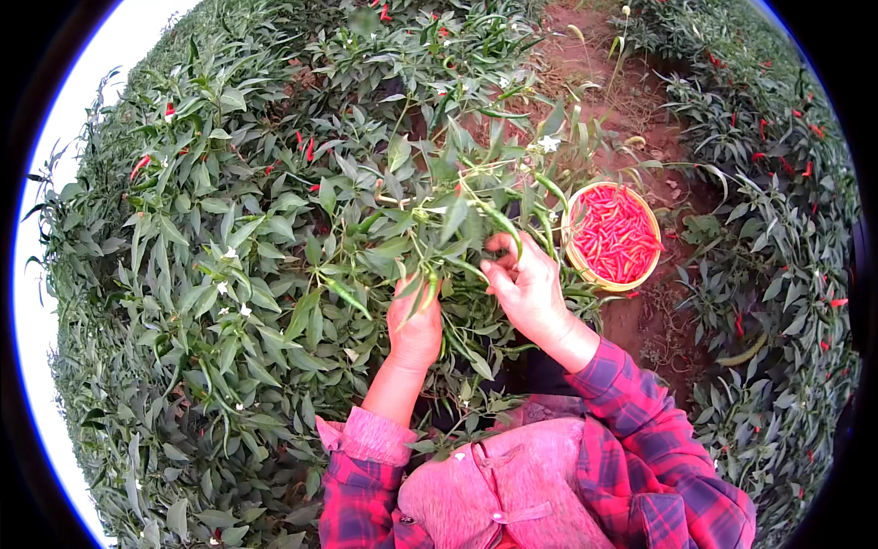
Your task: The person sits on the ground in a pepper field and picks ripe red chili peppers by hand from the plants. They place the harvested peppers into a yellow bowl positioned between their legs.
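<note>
My left hand (415, 321) reaches into a leafy chili pepper plant, its fingers largely hidden behind leaves and a small green chili (429, 288); what it grips cannot be seen. My right hand (525, 281) is at the plant's right side with thumb and fingers curled, close to the tips of green chilies. One long green chili (499, 218) hangs just above its fingers. Whether anything is between the fingertips is unclear. Right of this hand, a round yellowish container (598, 280) holds a heap of red chilies (614, 233).
Dense chili plants (226, 206) with white flowers and some red chilies fill the left. Another row (775, 178) runs along the right. Between them lies a strip of reddish soil (583, 62) with dry weeds, where the container stands.
</note>
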{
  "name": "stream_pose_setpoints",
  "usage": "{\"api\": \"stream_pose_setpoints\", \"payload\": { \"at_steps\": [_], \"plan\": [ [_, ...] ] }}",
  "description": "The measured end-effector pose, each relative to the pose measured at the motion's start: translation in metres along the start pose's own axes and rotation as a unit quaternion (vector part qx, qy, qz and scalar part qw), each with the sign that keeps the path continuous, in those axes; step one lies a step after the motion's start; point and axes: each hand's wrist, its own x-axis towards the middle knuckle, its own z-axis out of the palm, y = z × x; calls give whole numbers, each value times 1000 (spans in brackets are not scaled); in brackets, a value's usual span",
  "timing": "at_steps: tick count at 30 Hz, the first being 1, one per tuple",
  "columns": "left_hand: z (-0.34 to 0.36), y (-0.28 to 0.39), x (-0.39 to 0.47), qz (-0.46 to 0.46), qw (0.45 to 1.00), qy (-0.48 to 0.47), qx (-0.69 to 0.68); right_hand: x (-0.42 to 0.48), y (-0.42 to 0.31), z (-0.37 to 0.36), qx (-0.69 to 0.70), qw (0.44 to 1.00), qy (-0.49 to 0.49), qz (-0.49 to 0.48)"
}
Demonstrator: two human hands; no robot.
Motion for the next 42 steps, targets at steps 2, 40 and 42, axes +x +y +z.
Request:
{"api": "stream_pose_setpoints", "payload": {
  "at_steps": [2, 40, 42],
  "plan": [
    [-2, 7, 0, -12, 999, -7, 29, 5, -6, -4, 79, 995, -7, 62],
    [7, 8, -14, -51, 998, -28, -1, 35, 10, -22, 531, 802, -118, 247],
    [4, 3, -10, -64, 998, -17, -17, 31, 9, -28, 612, 740, -135, 245]
  ]
}}
